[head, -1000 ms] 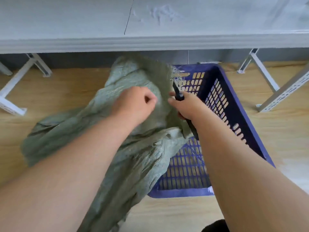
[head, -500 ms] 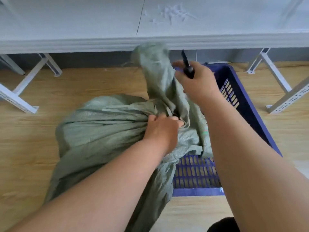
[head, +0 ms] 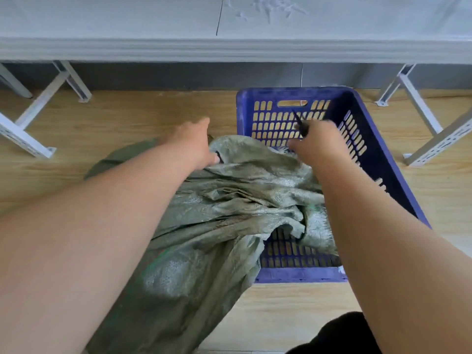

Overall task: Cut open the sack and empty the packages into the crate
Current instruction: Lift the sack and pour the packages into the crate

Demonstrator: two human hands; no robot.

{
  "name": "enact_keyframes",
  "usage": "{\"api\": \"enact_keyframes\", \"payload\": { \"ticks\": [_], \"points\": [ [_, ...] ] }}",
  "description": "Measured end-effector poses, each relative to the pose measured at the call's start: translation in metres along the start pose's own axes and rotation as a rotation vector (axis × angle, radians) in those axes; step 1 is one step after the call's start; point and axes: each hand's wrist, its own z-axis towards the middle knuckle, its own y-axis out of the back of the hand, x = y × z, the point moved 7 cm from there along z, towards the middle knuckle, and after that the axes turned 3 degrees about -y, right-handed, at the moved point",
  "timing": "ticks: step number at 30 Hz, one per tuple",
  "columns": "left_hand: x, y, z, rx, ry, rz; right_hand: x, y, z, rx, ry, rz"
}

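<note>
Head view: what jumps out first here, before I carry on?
The crumpled green sack dominates the middle, draped from the wooden floor over the near left corner of the blue crate. Both hands work at its far end: the left hand grips the fabric, while the right hand holds a dark cutter over the crate.

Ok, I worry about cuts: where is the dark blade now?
In the head view, the dark blade sticks up from the right hand, right of centre, above the green woven sack inside the blue plastic crate.
</note>
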Motion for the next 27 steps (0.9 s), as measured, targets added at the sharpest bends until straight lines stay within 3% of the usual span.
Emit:
{"api": "enact_keyframes", "payload": {
  "ticks": [2,5,7,9,10,13,15,18,19,21,23,25,27],
  "points": [
    [-0.004,-0.009,0.003,0.115,-0.054,0.066,0.047,-0.001,-0.013,0.123,0.260,0.138],
    [-0.013,0.015,0.006,-0.124,-0.104,-0.035,0.067,-0.036,-0.029,0.450,0.268,0.039],
    [-0.015,0.048,0.012,-0.334,-0.122,-0.285,0.063,-0.034,-0.009,0.365,0.153,0.032],
    [-0.019,0.072,0.022,-0.351,-0.188,-0.498,0.065,-0.002,0.023,0.116,0.100,0.071],
    [-0.021,0.073,0.028,-0.280,-0.210,-0.481,0.070,0.019,0.036,0.007,0.101,0.094],
    [-0.005,0.062,0.033,-0.112,-0.034,-0.016,0.079,0.063,0.069,-0.152,0.088,0.222],
    [0.007,0.049,0.030,-0.023,0.059,0.161,0.082,0.062,0.077,-0.093,0.078,0.122],
    [0.016,0.029,0.030,0.077,0.103,0.229,0.081,0.031,0.074,0.099,0.183,-0.452],
    [0.019,0.031,0.031,0.056,0.142,0.205,0.079,0.023,0.071,0.122,0.200,-0.505],
    [0.025,0.050,0.039,-0.037,0.223,0.099,0.073,0.013,0.071,0.137,0.171,-0.435],
    [0.026,0.082,0.052,-0.205,0.224,0.026,0.065,0.005,0.074,0.151,0.044,-0.126],
    [0.022,0.107,0.057,-0.385,0.151,-0.015,0.058,0.000,0.082,0.108,-0.085,0.209],
    [0.011,0.102,0.055,-0.432,-0.008,-0.045,0.046,0.010,0.087,-0.070,-0.179,0.414]
  ]
}}
